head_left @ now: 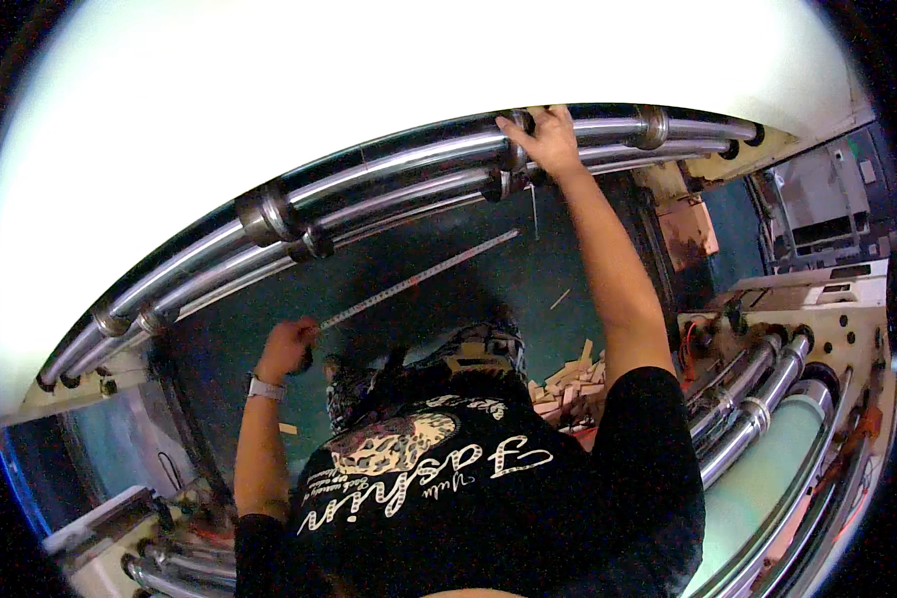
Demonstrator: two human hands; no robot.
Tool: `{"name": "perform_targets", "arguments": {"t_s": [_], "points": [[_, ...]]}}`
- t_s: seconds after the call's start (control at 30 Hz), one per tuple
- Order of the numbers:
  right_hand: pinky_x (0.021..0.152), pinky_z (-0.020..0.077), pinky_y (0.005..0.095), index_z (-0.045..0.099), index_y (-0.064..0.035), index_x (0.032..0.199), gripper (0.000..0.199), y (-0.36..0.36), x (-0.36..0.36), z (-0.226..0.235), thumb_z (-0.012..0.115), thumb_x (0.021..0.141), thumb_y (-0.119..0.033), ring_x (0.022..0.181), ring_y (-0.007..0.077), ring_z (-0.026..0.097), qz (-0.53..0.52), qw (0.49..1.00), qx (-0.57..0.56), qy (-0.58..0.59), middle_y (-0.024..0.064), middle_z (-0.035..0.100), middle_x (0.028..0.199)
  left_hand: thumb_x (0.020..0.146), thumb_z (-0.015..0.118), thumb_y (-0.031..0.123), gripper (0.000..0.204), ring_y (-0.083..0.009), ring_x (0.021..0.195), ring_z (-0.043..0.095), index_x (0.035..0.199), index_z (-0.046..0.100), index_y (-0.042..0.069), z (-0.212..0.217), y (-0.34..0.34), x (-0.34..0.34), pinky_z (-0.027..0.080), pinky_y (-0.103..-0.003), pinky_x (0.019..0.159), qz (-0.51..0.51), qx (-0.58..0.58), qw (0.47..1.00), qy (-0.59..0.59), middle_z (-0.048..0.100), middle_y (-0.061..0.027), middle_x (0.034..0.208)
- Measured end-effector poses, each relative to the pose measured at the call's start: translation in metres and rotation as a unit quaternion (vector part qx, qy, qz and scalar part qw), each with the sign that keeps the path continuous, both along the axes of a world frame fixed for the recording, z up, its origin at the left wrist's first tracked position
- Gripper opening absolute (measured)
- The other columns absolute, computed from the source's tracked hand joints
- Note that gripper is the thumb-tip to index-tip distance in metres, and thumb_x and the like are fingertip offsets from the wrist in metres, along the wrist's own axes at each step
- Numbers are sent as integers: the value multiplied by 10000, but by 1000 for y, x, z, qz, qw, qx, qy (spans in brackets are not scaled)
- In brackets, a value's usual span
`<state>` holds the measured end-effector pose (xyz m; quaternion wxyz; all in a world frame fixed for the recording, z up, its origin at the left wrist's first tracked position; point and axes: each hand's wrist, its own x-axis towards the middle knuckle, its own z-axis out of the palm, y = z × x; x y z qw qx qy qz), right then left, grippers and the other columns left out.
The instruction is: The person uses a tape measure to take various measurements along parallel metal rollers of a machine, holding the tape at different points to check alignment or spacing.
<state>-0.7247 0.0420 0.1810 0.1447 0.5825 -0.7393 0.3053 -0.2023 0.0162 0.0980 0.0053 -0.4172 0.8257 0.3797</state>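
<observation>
Tape measure (419, 279) was pinched in L hand (287, 347), stretched toward steel rollers (389, 174); R hand (546, 140) clenched on roller collar (516, 154).

1. No packages, signs or screens can be made out in this view.
2. Possible label: a small pale rectangular patch (868, 171) on the grey machine housing (817, 214) at upper right (too small to confirm as a label).
3. No other labels are visible on the machine parts.
</observation>
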Motion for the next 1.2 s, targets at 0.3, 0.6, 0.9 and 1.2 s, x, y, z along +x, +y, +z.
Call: {"name": "perform_targets", "arguments": {"t_s": [0.3, 0.6, 0.9, 1.2], "points": [[667, 436, 259, 568, -14, 951, 258, 74, 1, -23, 577, 867, -258, 713, 121, 505, 15, 925, -146, -350, 40, 555, 757, 841, 502, 5, 57, -135, 639, 510, 824, 552, -18, 101, -29, 3, 408, -257, 601, 52, -43, 986, 151, 540, -67, 677], [848, 427, 378, 376, -30, 1280, 899, 30, 29, -36, 810, 579, -388, 942, 315, 466, -128, 965, -23, -229, 205, 397, 1068, 847, 492, 13, 76, -136, 643, 477, 777, 509, -13, 138, -71, -3, 392, -257, 613, 34, -100, 987, 124, 507, -55, 656], [882, 391, 379, 440, 32, 1161, 858, 15, 22, -35, 847, 508, -349, 998, 304, 374, -36, 974, -98, -200, 181, 361, 1049, 834, 451, -34, 66, -127, 655, 482, 813, 510, -12, 122, -97, 2, 394, -248, 624, 31, -72, 985, 156, 512, -45, 662], [882, 392, 355, 462, -44, 1192, 707, 23, 4, -42, 788, 599, -252, 992, 273, 411, 10, 965, -114, -237, 148, 399, 1064, 867, 507, 66, 109, -108, 624, 466, 794, 527, -13, 123, -100, -18, 381, -253, 597, -3, -70, 989, 131, 497, -36, 634]]}}
